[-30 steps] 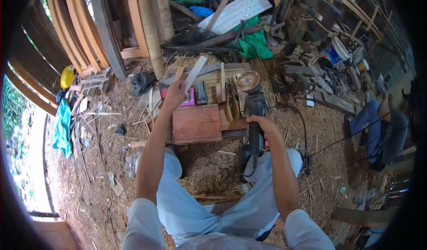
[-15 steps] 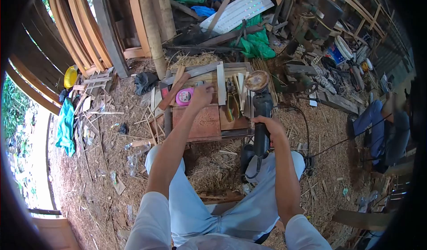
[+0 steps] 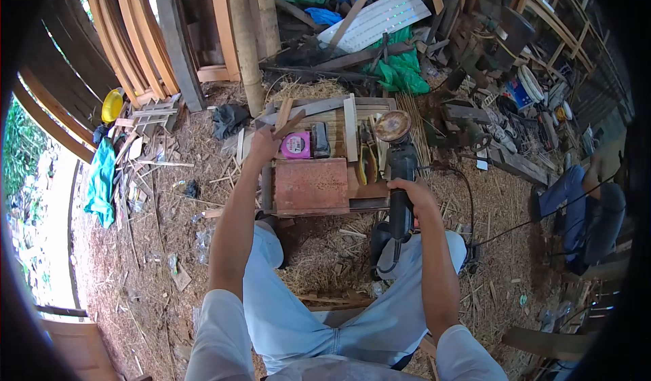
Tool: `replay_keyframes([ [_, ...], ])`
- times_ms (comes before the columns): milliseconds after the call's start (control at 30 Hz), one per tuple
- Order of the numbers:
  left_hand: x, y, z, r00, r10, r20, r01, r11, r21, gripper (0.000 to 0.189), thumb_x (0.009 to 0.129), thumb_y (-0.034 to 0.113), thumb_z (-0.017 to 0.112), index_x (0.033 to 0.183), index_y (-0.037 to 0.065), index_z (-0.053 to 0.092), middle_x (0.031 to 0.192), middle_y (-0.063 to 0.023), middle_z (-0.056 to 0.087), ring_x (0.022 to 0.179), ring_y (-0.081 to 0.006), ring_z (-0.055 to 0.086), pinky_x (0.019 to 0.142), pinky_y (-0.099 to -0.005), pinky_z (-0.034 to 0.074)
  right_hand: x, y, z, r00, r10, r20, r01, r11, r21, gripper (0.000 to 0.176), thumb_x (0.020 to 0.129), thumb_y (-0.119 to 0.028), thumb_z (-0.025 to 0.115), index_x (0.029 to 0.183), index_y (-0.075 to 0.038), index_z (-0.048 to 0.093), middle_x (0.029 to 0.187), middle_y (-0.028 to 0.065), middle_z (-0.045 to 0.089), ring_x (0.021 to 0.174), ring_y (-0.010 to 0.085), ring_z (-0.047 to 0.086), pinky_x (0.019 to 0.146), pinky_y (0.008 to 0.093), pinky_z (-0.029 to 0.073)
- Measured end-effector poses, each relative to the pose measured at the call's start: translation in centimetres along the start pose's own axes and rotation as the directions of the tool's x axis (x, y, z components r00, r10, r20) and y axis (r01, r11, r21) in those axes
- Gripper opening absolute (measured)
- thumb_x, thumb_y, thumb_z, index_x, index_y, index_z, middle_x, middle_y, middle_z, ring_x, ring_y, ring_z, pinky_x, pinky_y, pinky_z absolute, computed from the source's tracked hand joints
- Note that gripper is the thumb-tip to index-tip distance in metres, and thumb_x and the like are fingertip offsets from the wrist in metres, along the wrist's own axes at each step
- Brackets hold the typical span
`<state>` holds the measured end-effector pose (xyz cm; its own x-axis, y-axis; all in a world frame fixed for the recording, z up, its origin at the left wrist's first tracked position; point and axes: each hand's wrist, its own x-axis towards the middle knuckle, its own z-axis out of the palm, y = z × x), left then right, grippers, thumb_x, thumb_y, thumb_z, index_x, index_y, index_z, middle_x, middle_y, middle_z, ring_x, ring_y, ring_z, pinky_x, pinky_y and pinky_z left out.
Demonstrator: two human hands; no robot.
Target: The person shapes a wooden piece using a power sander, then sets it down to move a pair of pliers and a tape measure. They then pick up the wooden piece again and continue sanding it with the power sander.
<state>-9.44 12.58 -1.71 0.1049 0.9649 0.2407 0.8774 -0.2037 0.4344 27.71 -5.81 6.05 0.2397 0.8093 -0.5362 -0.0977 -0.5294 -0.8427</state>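
My right hand (image 3: pixel 413 196) grips the body of an angle grinder (image 3: pixel 401 167), whose round, worn disc (image 3: pixel 392 126) faces up over the right end of the low bench. At the bench's left end, my left hand (image 3: pixel 264 143) is closed on a reddish-brown piece of wood (image 3: pixel 289 124), which sticks out past the fingers. Just right of that hand lies a pink tape measure (image 3: pixel 296 145), with a dark grey block-like object (image 3: pixel 321 141) beside it. Yellow-and-black handled pliers (image 3: pixel 367 162) lie near the grinder.
A reddish board (image 3: pixel 311 185) covers the bench's front, and a pale wood strip (image 3: pixel 350 128) lies across its middle. The grinder's cord (image 3: pixel 470 201) loops to the right. Shavings and scraps cover the floor. Another person's legs (image 3: pixel 566 201) show at far right.
My left hand has moved left from beside the tape measure onto the reddish-brown wood, uncovering the dark grey object. The view has shifted slightly; my right hand still holds the grinder.
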Motion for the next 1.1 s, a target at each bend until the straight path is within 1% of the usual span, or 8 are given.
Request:
replay_keyframes([
  [300,0.1,2.4,-3.5,0.952,-0.206,0.228,0.288,0.858,-0.425,0.029,0.086,0.017,0.061,0.108,-0.001,0.064,0.082,-0.0132,0.066,0.071,-0.0245,0.063,0.069,-0.0369,0.048,0.5,0.4,0.7,1.000,0.024,0.019,-0.024,1.000,-0.019,0.053,0.061,-0.012,0.078,0.105,0.004,0.054,0.081,0.0114,0.060,0.062,0.0224,0.060,0.052,0.0375,0.052],
  [467,1.7,1.9,-1.7,0.968,0.036,0.248,0.206,0.452,-0.868,0.026,0.098,0.016,0.050,0.109,-0.005,0.062,0.088,-0.0014,0.061,0.077,-0.0105,0.053,0.069,-0.0295,0.044,-0.1,-0.2,0.9,1.000,0.029,-0.011,-0.029,0.999,-0.019,0.050,0.061,-0.012,0.078,0.103,0.002,0.056,0.081,0.0109,0.060,0.063,0.0220,0.060,0.053,0.0370,0.052],
  [700,0.7,7.0,-4.4,0.864,0.029,0.503,0.441,0.440,-0.782,0.029,0.098,0.021,0.051,0.109,-0.003,0.062,0.090,-0.0017,0.060,0.079,-0.0104,0.052,0.070,-0.0285,0.042,0.1,0.1,0.4,0.999,0.004,0.031,-0.004,1.000,-0.001,0.044,0.062,-0.013,0.079,0.099,-0.001,0.059,0.079,0.0092,0.061,0.062,0.0209,0.059,0.055,0.0365,0.050],
  [800,-1.6,9.1,-4.3,0.909,0.157,0.385,-0.010,0.934,-0.357,0.042,0.089,0.031,0.062,0.119,0.001,0.058,0.089,-0.0116,0.062,0.083,-0.0261,0.059,0.077,-0.0345,0.046,-0.9,-0.5,0.6,1.000,0.022,0.006,-0.022,1.000,-0.009,0.043,0.062,-0.014,0.080,0.098,-0.001,0.060,0.080,0.0098,0.061,0.062,0.0209,0.059,0.055,0.0366,0.050],
  [833,-2.8,8.8,-3.4,0.905,0.172,0.388,-0.022,0.931,-0.363,0.042,0.089,0.031,0.062,0.119,0.001,0.058,0.089,-0.0116,0.062,0.083,-0.0261,0.059,0.077,-0.0345,0.046,-1.3,-0.8,0.6,0.999,0.036,-0.003,-0.036,0.999,-0.010,0.043,0.062,-0.015,0.080,0.097,-0.001,0.060,0.080,0.0101,0.061,0.062,0.0208,0.059,0.055,0.0365,0.050],
  [900,-5.8,8.9,-2.4,0.867,0.470,0.167,-0.463,0.883,-0.077,0.049,0.081,0.029,0.069,0.120,0.003,0.056,0.097,-0.0172,0.061,0.092,-0.0340,0.059,0.084,-0.0387,0.046,-0.2,0.3,0.3,1.000,0.020,-0.018,-0.020,1.000,0.024,0.046,0.063,-0.014,0.080,0.101,0.000,0.058,0.080,0.0099,0.061,0.062,0.0201,0.060,0.054,0.0355,0.050],
  [1000,-8.4,9.7,-3.2,0.852,0.519,0.065,-0.520,0.826,0.216,0.051,0.076,0.027,0.071,0.119,0.003,0.057,0.106,-0.0168,0.060,0.097,-0.0368,0.057,0.088,-0.0420,0.045,-1.8,-0.8,0.6,0.996,-0.026,0.082,0.013,0.988,0.151,0.053,0.064,-0.015,0.080,0.106,0.000,0.053,0.080,0.0091,0.061,0.061,0.0191,0.059,0.052,0.0347,0.051],
  [1100,-10.4,14.0,-2.3,0.767,0.617,-0.173,-0.636,0.768,-0.080,0.049,0.078,0.029,0.071,0.116,0.002,0.058,0.107,-0.0174,0.061,0.101,-0.0376,0.057,0.091,-0.0431,0.045,-0.7,-0.2,1.0,0.985,-0.141,0.101,0.119,0.973,0.199,0.048,0.065,-0.013,0.079,0.104,-0.001,0.053,0.081,0.0085,0.061,0.061,0.0186,0.059,0.052,0.0343,0.051],
])
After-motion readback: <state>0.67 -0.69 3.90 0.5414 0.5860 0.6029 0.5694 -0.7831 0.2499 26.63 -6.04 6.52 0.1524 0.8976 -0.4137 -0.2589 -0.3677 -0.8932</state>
